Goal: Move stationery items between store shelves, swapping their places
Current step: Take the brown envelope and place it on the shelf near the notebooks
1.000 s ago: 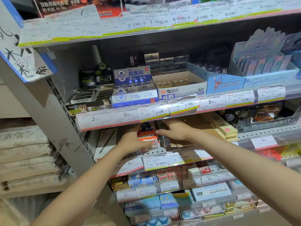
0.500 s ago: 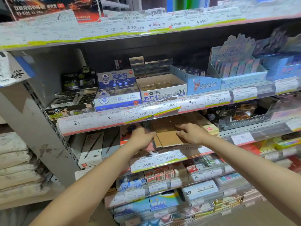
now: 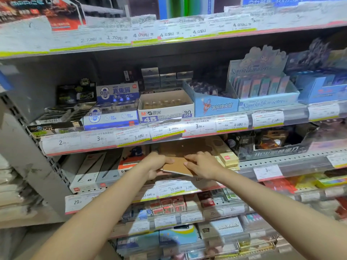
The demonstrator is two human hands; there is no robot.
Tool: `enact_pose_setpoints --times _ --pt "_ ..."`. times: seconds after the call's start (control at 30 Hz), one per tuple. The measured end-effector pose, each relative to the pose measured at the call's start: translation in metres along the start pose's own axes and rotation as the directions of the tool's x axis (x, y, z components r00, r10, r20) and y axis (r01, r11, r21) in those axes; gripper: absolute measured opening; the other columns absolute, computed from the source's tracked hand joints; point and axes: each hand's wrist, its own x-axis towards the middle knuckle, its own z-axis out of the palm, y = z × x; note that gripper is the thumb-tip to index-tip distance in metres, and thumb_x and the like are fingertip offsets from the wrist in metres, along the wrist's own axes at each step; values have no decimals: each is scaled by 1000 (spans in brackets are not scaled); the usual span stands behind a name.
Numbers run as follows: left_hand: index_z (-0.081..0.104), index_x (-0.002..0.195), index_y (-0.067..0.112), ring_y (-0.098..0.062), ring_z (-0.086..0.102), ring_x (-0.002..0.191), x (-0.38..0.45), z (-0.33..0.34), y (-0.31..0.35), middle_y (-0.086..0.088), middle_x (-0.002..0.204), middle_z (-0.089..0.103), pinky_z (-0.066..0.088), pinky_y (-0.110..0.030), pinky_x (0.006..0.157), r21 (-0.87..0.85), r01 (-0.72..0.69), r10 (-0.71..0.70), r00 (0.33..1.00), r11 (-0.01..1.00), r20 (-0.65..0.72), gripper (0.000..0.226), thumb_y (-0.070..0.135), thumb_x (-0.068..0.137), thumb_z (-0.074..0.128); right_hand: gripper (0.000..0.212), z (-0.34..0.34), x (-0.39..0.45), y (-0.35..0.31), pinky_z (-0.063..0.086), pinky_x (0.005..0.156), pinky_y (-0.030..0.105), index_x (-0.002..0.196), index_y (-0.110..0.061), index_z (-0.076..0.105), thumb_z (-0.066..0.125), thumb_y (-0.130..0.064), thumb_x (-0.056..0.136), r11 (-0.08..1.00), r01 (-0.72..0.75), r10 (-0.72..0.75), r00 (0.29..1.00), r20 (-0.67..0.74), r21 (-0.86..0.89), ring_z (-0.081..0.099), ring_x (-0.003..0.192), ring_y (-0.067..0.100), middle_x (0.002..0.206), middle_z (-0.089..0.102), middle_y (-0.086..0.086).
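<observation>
A flat brown kraft-paper booklet (image 3: pixel 177 166) lies tilted at the front of the middle shelf (image 3: pixel 281 163). My left hand (image 3: pixel 156 164) grips its left edge, fingers curled under and thumb on top. My right hand (image 3: pixel 203 165) rests on its right side with fingers spread flat over the cover. More brown card items (image 3: pixel 187 147) lie behind it on the same shelf. An orange and white box (image 3: pixel 129 162) stands just left of my left hand.
White pen boxes (image 3: pixel 90 171) fill the shelf's left end, cream boxes (image 3: pixel 227 158) its right. Above sit an eraser carton (image 3: pixel 166 109) and blue display boxes (image 3: pixel 262 91). Price-label strips (image 3: pixel 131 137) edge every shelf. Lower shelves hold small packs (image 3: pixel 169 205).
The view has shifted right and closer. My hands left the orange box, came together on the brown booklet and lifted its front edge off the shelf.
</observation>
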Motion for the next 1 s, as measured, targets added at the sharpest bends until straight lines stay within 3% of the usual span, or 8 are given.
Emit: enact_pose_setpoints --times 0.13,0.3,0.37,0.5,0.6,0.73,0.83,1.0 --pt "54 94 -2 -17 55 67 -11 1 -3 -7 65 55 52 -40 84 -211 -9 11 1000 978 12 7 -5 90 48 52 -9 0 22 42 102 36 135 -16 48 50 -41 89 983 -30 49 994 -102 181 49 124 32 134 56 14" --pt "29 139 -3 -25 49 118 -2 -7 -25 -15 145 35 59 -36 58 -419 -72 60 997 905 -43 58 -5 86 54 60 -12 -2 42 44 89 31 128 1 50 60 -40 85 925 -69 132 981 -145 374 54 116 32 128 57 17" --pt "21 145 6 -28 41 130 -2 -11 -36 -15 153 25 59 -35 56 -497 -84 58 996 864 -68 70 -4 85 56 58 -12 -1 45 43 82 30 124 1 51 60 -41 84 877 -92 156 983 -98 472 55 111 31 120 58 14" --pt "39 134 6 -20 58 102 -17 -6 -42 -16 138 46 58 -31 61 -497 -98 83 995 862 -51 50 -3 87 52 68 -11 5 49 48 89 35 130 1 45 61 -45 83 520 -297 249 950 190 801 53 117 30 120 55 9" --pt "45 125 7 -20 59 99 -26 -6 -42 -16 138 48 56 -32 62 -512 -110 95 994 852 -55 41 -5 87 51 22 -21 -1 43 59 53 27 107 -7 54 54 -23 92 207 -415 171 907 385 886 60 82 17 88 63 5" --pt "44 123 15 -23 60 86 -42 -6 -42 -11 109 61 57 -28 51 -500 -66 64 998 863 -20 41 -3 85 45 10 -18 -11 42 51 42 19 86 -11 59 53 -15 93 219 -336 95 942 322 916 63 64 13 70 68 2" --pt "51 104 12 -26 60 77 -54 -7 -44 -10 82 63 53 -34 64 -453 -21 48 998 891 48 17 12 88 44 16 -13 -28 42 54 44 21 85 -11 60 47 -13 95 207 -272 8 961 276 940 65 50 8 59 71 -3" --pt "55 103 13 -24 62 76 -71 -3 -57 -11 85 65 54 -33 64 -406 -53 72 997 912 33 16 21 95 44 18 -9 -71 41 54 53 18 95 -13 60 42 -14 98 198 -170 -33 983 180 965 68 60 4 78 71 -1"
